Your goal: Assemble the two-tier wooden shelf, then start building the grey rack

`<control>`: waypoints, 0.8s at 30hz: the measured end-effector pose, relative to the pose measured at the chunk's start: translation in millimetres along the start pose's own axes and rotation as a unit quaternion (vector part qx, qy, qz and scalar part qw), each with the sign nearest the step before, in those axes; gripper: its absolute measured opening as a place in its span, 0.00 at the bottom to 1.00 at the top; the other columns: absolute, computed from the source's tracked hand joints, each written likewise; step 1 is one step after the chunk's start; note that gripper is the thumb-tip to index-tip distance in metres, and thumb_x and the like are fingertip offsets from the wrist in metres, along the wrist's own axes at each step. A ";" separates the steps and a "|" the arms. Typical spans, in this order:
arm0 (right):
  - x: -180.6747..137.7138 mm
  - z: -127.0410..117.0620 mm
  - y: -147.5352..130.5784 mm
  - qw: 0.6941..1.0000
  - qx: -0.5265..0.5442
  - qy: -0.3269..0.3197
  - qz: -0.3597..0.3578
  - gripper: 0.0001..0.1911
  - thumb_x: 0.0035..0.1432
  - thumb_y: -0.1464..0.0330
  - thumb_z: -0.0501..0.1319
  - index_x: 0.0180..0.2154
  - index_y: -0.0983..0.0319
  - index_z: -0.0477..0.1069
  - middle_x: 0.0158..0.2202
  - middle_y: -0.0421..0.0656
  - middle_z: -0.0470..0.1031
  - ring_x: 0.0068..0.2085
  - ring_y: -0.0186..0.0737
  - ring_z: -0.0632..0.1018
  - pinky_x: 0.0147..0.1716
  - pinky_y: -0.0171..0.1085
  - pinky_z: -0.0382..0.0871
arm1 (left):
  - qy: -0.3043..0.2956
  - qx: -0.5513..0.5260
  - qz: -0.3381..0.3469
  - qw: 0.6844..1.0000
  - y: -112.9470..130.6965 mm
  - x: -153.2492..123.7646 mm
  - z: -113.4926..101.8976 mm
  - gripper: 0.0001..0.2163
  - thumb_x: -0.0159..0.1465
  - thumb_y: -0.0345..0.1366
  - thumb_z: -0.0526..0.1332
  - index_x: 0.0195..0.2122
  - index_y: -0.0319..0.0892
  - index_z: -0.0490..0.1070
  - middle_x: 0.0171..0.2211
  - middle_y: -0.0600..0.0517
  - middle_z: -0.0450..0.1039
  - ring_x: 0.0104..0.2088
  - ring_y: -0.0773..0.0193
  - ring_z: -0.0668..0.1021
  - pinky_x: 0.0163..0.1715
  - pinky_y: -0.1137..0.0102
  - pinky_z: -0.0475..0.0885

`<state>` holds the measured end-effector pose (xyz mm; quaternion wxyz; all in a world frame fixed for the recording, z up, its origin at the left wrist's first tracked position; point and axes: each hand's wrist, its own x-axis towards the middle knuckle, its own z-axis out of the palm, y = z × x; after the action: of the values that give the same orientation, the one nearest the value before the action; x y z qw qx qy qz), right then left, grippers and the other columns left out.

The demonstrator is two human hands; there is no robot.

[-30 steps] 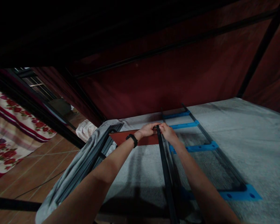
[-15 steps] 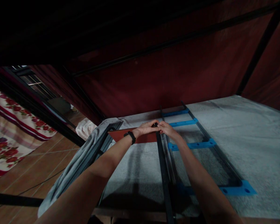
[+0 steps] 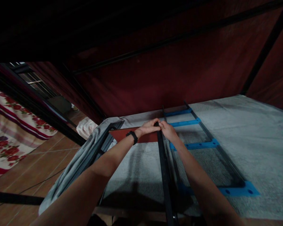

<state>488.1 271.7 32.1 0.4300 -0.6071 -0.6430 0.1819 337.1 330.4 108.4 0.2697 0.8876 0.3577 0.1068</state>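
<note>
My left hand [image 3: 149, 127], with a black watch on the wrist, curls its thumb and fingers around the far end of a long dark bar [image 3: 164, 169]. A small black piece [image 3: 156, 124] shows at that end between my hands. From the other side, my right hand [image 3: 168, 130] presses closed fingertips against the same piece; its exact shape is hidden. The bar runs from my hands down to the near edge. Behind my left hand lies an orange-brown flat panel [image 3: 122, 134]. To the right is a ladder-like frame of dark rails with blue crosspieces [image 3: 195, 145].
A grey cloth [image 3: 261, 144] lies under the parts. Several dark bars [image 3: 94, 157] are stacked along its left side. Dark red fabric [image 3: 160, 81] with black poles closes off the back. At left are a tiled floor [image 3: 44, 160] and a floral cloth [image 3: 11, 125].
Both hands stay at the bar's end, with only a slight shift of the right fingers on the black piece. The view has tilted a little.
</note>
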 end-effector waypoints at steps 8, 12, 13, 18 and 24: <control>5.7 -4.1 2.0 0.999 0.039 -0.018 0.034 0.23 0.72 0.55 0.46 0.32 0.57 0.70 0.26 0.40 0.73 0.31 0.40 0.74 0.32 0.35 0.64 | -0.023 0.009 0.002 1.000 6.2 -5.7 -4.0 0.16 0.59 0.43 0.61 0.46 0.44 0.71 0.41 0.53 0.75 0.43 0.58 0.75 0.47 0.66 0.72; 10.3 -15.7 8.0 0.996 0.081 -0.037 -0.024 0.11 0.67 0.61 0.53 0.34 0.57 0.69 0.29 0.38 0.73 0.33 0.39 0.74 0.35 0.35 0.65 | -0.020 0.015 -0.007 1.000 6.4 -5.9 -3.6 0.16 0.60 0.43 0.61 0.48 0.44 0.71 0.42 0.53 0.76 0.44 0.58 0.76 0.48 0.65 0.73; 10.5 -17.4 7.6 0.996 0.071 -0.037 -0.036 0.07 0.66 0.65 0.54 0.35 0.57 0.68 0.31 0.39 0.74 0.35 0.39 0.75 0.37 0.35 0.66 | -0.022 0.018 -0.007 1.000 5.3 -5.5 -3.4 0.17 0.60 0.43 0.60 0.49 0.44 0.71 0.43 0.53 0.76 0.45 0.58 0.76 0.48 0.65 0.73; 6.7 -19.5 0.6 0.996 -0.004 -0.043 -0.084 0.06 0.64 0.72 0.53 0.37 0.58 0.67 0.38 0.44 0.77 0.41 0.41 0.76 0.41 0.36 0.65 | -0.026 0.029 0.015 0.999 -0.7 -3.0 -2.6 0.21 0.62 0.45 0.60 0.55 0.44 0.70 0.51 0.50 0.76 0.50 0.56 0.77 0.53 0.63 0.71; 5.0 -20.5 4.9 0.993 0.003 -0.063 -0.104 0.12 0.68 0.66 0.50 0.40 0.58 0.71 0.36 0.44 0.78 0.38 0.42 0.76 0.41 0.37 0.65 | -0.030 0.063 0.008 0.998 3.7 -7.7 -3.6 0.24 0.64 0.46 0.58 0.60 0.43 0.68 0.54 0.46 0.76 0.52 0.52 0.77 0.55 0.60 0.70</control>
<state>507.5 271.5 41.6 0.4070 -0.5229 -0.7280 0.1760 332.2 324.3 113.5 0.2233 0.9085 0.3482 0.0599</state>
